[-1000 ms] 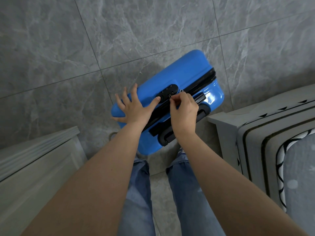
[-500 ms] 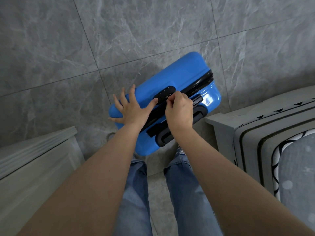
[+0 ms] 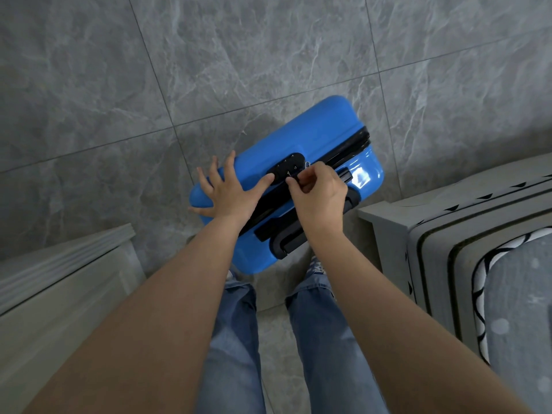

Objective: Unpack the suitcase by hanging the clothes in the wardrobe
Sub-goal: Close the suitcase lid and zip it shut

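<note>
While blue suitcase (image 3: 301, 138) stands shut on floor beside bed: left hand (image 3: 230, 194) flat, steadying shell; right hand (image 3: 319, 192) pinching zipper pull (image 3: 289, 174) beside suitcase lock (image 3: 286, 166). Opening step; next likely free pull, run zipper round.

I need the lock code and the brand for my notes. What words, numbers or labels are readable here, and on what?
None can be read.
Combination lock on the blue suitcase: small pale marks on the dials, too small and blurred to read.
No brand or label shows on the suitcase shell.
</note>
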### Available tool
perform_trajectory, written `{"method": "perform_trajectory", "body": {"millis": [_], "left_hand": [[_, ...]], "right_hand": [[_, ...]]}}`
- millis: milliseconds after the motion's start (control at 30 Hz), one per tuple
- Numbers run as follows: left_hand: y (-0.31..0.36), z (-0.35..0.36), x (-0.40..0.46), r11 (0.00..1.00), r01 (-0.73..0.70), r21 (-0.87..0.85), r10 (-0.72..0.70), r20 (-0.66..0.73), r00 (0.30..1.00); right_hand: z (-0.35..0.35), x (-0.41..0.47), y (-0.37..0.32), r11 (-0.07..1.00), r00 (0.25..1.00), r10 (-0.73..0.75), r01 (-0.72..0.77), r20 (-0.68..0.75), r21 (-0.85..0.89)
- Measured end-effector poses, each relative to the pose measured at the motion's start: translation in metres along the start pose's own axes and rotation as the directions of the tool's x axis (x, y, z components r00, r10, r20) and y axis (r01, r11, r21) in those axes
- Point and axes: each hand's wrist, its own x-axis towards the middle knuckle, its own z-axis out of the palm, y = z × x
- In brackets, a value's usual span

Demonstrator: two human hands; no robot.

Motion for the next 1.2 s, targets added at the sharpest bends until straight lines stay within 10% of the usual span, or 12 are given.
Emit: {"method": "perform_trajectory", "body": {"millis": [633,1000,1200], "left_hand": [[0.003,0.0,-0.002,1.0,0.011,-0.002,-0.011,0.002,1.0],[0.003,0.002,0.0,1.0,0.017,0.003,-0.017,-0.01,1.0],[0.003,0.001,0.0,1.0,0.018,0.016,-0.018,-0.013,1.0]], "right_hand": [[0.003,0.016,0.006,0.956,0.956,0.291,-0.292,0.048,0.024],[0.01,0.002,0.018,0.996,0.993,-0.087,0.086,-0.075,-0.014],[0.009,0.008,0.018,0.997,0.995,-0.057,0.06,-0.081,0.043]]}}
